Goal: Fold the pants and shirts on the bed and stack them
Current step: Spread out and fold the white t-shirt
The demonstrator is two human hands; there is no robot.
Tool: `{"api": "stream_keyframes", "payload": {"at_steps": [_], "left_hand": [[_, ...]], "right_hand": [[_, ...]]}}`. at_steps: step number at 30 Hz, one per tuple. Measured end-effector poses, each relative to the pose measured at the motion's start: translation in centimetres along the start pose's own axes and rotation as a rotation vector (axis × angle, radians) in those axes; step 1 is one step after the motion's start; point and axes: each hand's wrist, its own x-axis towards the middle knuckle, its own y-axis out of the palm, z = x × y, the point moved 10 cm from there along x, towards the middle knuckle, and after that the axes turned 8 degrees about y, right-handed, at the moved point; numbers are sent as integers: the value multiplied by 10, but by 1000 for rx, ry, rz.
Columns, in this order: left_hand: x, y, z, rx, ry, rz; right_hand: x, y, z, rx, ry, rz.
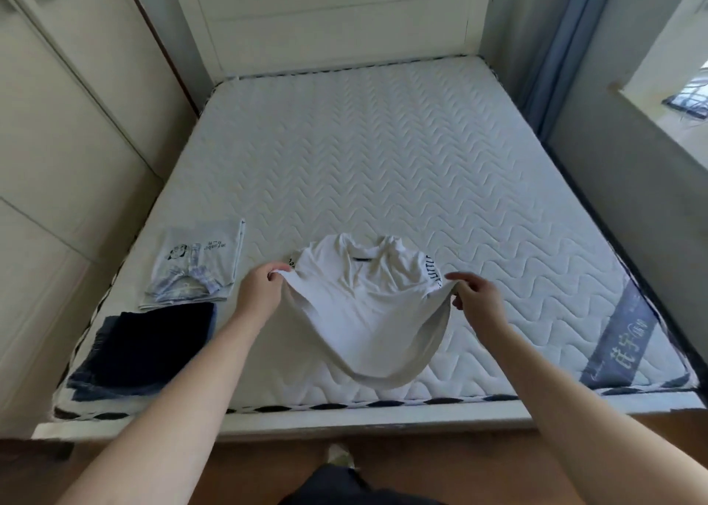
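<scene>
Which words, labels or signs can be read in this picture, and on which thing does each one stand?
"LITTL", partly cut off, in dark letters on the sleeve band of the white shirt held by the left hand and right hand.
Small dark print beside a cartoon figure on the folded pale shirt: upside down, too blurred to read.
Large pale characters on the grey label at the corner of the mattress: not legible.

We see a matt, quilted white mattress (383, 167) stitched in wavy lines, a soft white cotton-like shirt (360, 297) sagging in smooth folds, a thin pale printed shirt (199, 263) folded flat, dark denim-like pants (153, 347) with a coarser weave, and smooth painted panels on the headboard (325, 18).
</scene>
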Motion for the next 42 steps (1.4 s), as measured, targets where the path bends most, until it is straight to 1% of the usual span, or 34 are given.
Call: {"api": "stream_keyframes", "payload": {"at_steps": [4, 8, 12, 15, 17, 20, 24, 27, 30, 32, 34, 36, 42], "left_hand": [[58, -32, -48, -62, 57, -30], [124, -83, -83, -114, 118, -94], [199, -137, -108, -61, 188, -107], [250, -177, -119, 44, 220, -93], [276, -201, -123, 81, 251, -96], [307, -233, -126, 104, 282, -112], [332, -264, -118, 333, 260, -108], [342, -275, -113, 467, 266, -44], [345, -273, -113, 551, 270, 27], [347, -271, -114, 570, 270, 22], [350, -272, -114, 558, 263, -24], [353, -272, -113, 541, 244, -54], [366, -255, -108, 445, 199, -35]], "right_hand": [[19, 25, 95, 18, -121, 13], [45, 36, 195, 93, -204, -60], [80, 18, 269, 187, -212, -173], [100, -6, 304, 156, -228, -260], [111, -22, 318, 137, -225, -305], [130, -49, 323, 195, -165, -357], [150, -81, 330, 221, -131, -407], [156, -96, 351, 119, -186, -465], [161, -91, 383, -68, -281, -443], [168, -87, 397, -155, -312, -427], [178, -89, 402, -185, -314, -435], [192, -93, 400, -182, -289, -430], [228, -92, 382, -93, -189, -400]]}}
